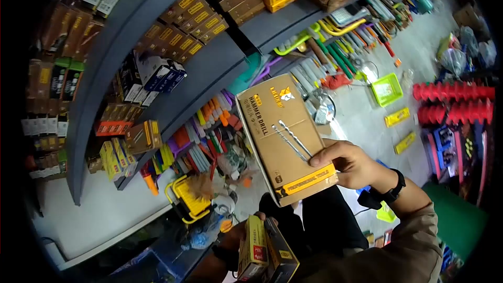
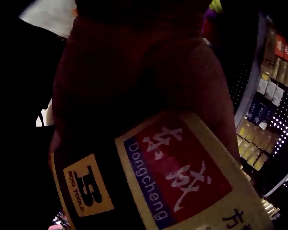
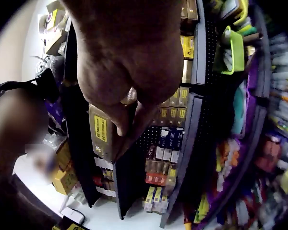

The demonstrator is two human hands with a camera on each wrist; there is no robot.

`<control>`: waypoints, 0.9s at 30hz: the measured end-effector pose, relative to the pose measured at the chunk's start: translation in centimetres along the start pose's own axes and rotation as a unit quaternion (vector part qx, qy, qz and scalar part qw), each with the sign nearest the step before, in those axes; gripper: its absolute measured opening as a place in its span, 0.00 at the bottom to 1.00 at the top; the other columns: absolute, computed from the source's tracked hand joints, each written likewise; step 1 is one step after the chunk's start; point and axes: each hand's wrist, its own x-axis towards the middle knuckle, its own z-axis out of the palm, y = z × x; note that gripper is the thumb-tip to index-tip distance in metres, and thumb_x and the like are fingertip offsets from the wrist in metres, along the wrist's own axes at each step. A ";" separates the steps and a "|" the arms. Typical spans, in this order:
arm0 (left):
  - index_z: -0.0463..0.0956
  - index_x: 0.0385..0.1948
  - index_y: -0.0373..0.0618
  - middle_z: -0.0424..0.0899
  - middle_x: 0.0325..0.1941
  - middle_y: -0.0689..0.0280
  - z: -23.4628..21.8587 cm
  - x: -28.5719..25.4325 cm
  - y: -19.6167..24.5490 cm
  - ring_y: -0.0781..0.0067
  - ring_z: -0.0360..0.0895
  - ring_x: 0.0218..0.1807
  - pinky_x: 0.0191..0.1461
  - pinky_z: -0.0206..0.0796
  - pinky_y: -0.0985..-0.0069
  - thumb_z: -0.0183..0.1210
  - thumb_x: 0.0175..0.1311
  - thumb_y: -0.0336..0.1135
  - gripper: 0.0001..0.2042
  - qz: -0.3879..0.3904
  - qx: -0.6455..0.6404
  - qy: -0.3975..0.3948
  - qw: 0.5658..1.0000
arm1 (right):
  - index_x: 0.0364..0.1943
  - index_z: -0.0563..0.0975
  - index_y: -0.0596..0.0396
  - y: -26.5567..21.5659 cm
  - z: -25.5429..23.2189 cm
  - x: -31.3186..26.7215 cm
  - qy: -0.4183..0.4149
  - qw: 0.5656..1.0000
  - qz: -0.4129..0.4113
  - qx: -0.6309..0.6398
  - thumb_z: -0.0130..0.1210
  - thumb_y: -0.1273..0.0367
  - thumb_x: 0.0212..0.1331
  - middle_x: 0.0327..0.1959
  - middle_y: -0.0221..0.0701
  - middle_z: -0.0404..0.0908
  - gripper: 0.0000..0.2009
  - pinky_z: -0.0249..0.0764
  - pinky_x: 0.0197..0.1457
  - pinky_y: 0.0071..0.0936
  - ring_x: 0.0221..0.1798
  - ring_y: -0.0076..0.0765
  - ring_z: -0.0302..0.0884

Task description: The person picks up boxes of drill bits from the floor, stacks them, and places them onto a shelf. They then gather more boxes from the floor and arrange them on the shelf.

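Drill box (image 1: 285, 139), brown with a yellow band, is held up in front of the shelves (image 1: 209, 68) by the right hand (image 1: 352, 163), whose grip is clenched on its lower right edge. Two smaller boxes (image 1: 264, 251) are grasped low down by the left hand (image 1: 238, 238), fingers curled round them.

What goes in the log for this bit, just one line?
right hand: holds drill box up | left hand: holds small boxes | backdrop: shelves of tools
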 end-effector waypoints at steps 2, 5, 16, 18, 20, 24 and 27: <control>0.55 0.73 0.50 0.62 0.74 0.53 -2.0 1.9 1.7 0.52 0.75 0.64 0.60 0.75 0.53 0.53 0.73 0.51 0.31 -0.003 -0.018 -0.013 1.000 | 0.58 0.75 0.55 2.8 -2.4 1.7 -0.002 0.996 -0.023 -0.087 0.63 0.85 0.56 0.60 0.38 0.76 0.25 0.78 0.62 0.33 0.65 0.41 0.74; 0.55 0.73 0.51 0.61 0.75 0.53 -4.5 4.6 2.9 0.52 0.75 0.65 0.60 0.75 0.53 0.53 0.73 0.51 0.31 -0.003 -0.047 -0.041 0.998 | 0.55 0.77 0.52 4.5 -4.7 5.2 -0.010 0.989 -0.059 -0.136 0.69 0.79 0.53 0.57 0.37 0.79 0.23 0.77 0.55 0.33 0.59 0.40 0.76; 0.53 0.74 0.52 0.58 0.76 0.53 -4.7 6.9 1.9 0.51 0.74 0.66 0.60 0.75 0.52 0.53 0.73 0.50 0.32 -0.013 -0.114 -0.070 0.991 | 0.50 0.78 0.50 1.8 -7.6 17.8 -0.031 0.932 -0.269 -0.239 0.71 0.74 0.51 0.50 0.31 0.82 0.21 0.71 0.59 0.37 0.52 0.40 0.76; 0.53 0.74 0.52 0.58 0.76 0.53 -4.1 6.8 1.3 0.51 0.73 0.66 0.60 0.75 0.51 0.53 0.73 0.50 0.32 -0.015 -0.122 -0.067 0.990 | 0.51 0.77 0.51 1.6 -7.4 19.9 -0.023 0.948 -0.244 -0.201 0.72 0.75 0.48 0.51 0.32 0.80 0.23 0.72 0.58 0.34 0.53 0.38 0.76; 0.53 0.74 0.52 0.58 0.77 0.53 -3.5 7.1 0.7 0.51 0.73 0.66 0.60 0.75 0.51 0.54 0.73 0.50 0.32 -0.017 -0.129 -0.069 0.989 | 0.52 0.76 0.51 2.0 -7.2 22.2 -0.015 0.956 -0.241 -0.166 0.73 0.76 0.46 0.54 0.32 0.78 0.26 0.73 0.58 0.33 0.56 0.37 0.76; 0.52 0.74 0.52 0.57 0.77 0.53 -1.8 7.7 0.4 0.50 0.73 0.66 0.60 0.75 0.51 0.54 0.73 0.50 0.33 -0.034 -0.137 -0.059 0.988 | 0.53 0.75 0.51 2.8 -6.6 26.3 0.008 0.946 -0.285 -0.156 0.73 0.76 0.45 0.52 0.33 0.80 0.27 0.73 0.60 0.33 0.56 0.39 0.78; 0.52 0.75 0.53 0.56 0.78 0.53 -0.7 7.6 -0.5 0.50 0.73 0.67 0.60 0.75 0.50 0.54 0.73 0.50 0.33 -0.044 -0.147 -0.056 0.987 | 0.54 0.74 0.50 2.3 -5.4 28.0 0.033 0.954 -0.264 -0.140 0.73 0.74 0.46 0.51 0.37 0.81 0.28 0.73 0.60 0.38 0.56 0.46 0.79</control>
